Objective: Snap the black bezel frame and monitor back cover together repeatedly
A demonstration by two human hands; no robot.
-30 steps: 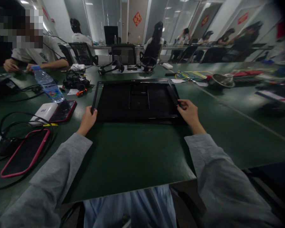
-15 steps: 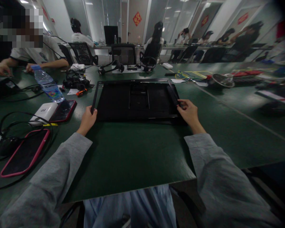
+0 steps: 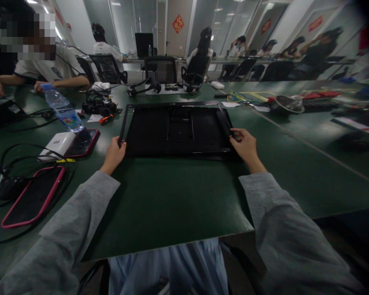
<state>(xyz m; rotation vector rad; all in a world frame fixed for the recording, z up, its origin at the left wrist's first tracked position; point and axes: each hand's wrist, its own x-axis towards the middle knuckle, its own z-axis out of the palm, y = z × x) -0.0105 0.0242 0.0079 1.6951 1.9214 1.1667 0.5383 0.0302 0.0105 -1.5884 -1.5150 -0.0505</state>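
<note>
A thin black rectangular frame, like a monitor bezel, is held in both hands over the table. My left hand is closed around its left side, near the lower corner. On the opposite side my right hand pinches the frame with thumb and fingers, near its lower right corner. Inside the frame's outline shows a black panel, like a monitor's back cover, with a raised rectangular section in its middle. Whether frame and panel touch along the lower edge I cannot tell.
On the green table, a water bottle, a white box, a dark phone, a red-rimmed phone and black cables lie left. A metal bowl sits right. A headset lies beyond. A co-worker sits far left.
My hands and the black frame stay practically where they were. At the far left, a co-worker's hand has shifted slightly to the left.
</note>
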